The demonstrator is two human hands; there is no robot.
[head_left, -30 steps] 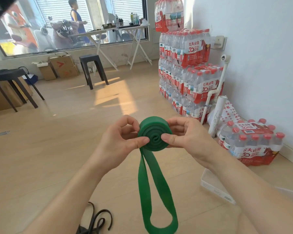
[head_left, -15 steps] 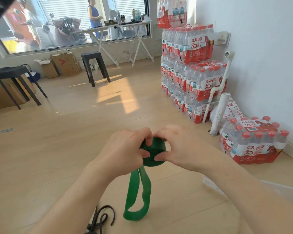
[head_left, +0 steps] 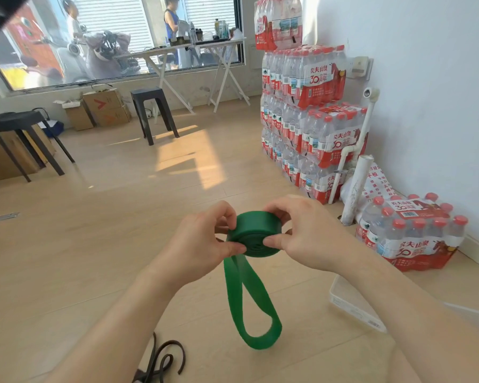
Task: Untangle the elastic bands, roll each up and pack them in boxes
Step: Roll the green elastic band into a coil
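The green band (head_left: 256, 230) sits rolled between the fingers, left hand (head_left: 202, 239) and right hand (head_left: 307, 236) each pinching the coil's edges; its loose loop (head_left: 249, 308) hangs below them; if either pinch slackens, the springy coil will likely unwind.

Bright daylight from the window (head_left: 116, 37) throws a sunlit patch on the floor (head_left: 188, 158); wide-angle edges bend.

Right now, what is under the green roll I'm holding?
A loose green loop of the same band hangs below the roll, above the wooden floor. Where the loop joins the roll is covered by the left hand.
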